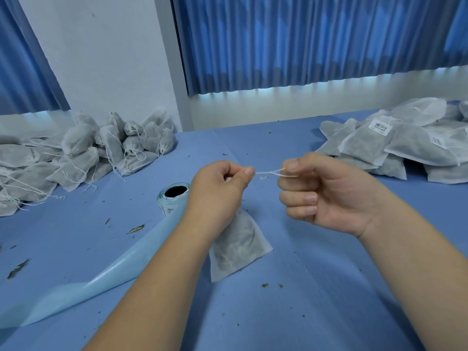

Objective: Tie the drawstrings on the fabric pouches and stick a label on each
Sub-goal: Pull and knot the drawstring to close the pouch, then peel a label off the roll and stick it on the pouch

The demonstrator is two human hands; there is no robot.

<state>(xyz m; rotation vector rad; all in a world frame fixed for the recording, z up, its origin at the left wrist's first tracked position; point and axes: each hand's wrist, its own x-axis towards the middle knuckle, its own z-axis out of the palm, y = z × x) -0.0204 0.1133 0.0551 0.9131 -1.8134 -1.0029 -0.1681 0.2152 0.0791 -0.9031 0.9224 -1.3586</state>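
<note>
On the blue-covered table (pixel 329 287), with pleated blue curtains (pixel 304 41) hanging along the back wall, there's basically pouches everywhere. The left pile (pixel 76 153) is a big heap of grey-white fabric pouches with loose white strings trailing all over. The right pile (pixel 405 148) lies flatter, and at least one pouch there has a barcode label (pixel 379 127) stuck on it. A long pale-blue backing strip (pixel 101 274) runs from the lower left corner up to the label roll (pixel 172 198), which sits just left of the person's left wrist. The left hand (pixel 217 183) and right hand (pixel 329 191) are both up over the middle of the table, near each other but not touching. The pouch (pixel 235 249) being worked on is under the left hand, its bottom corners resting on the cloth and its top hidden behind the wrist. Each hand pinches an end of the white drawstring (pixel 271 172) between thumb and forefinger, the other fingers curled in, and the string runs across the gap with a small loop or knot in it. Little dried leaf bits (pixel 136 228) are scattered over the cloth.
</note>
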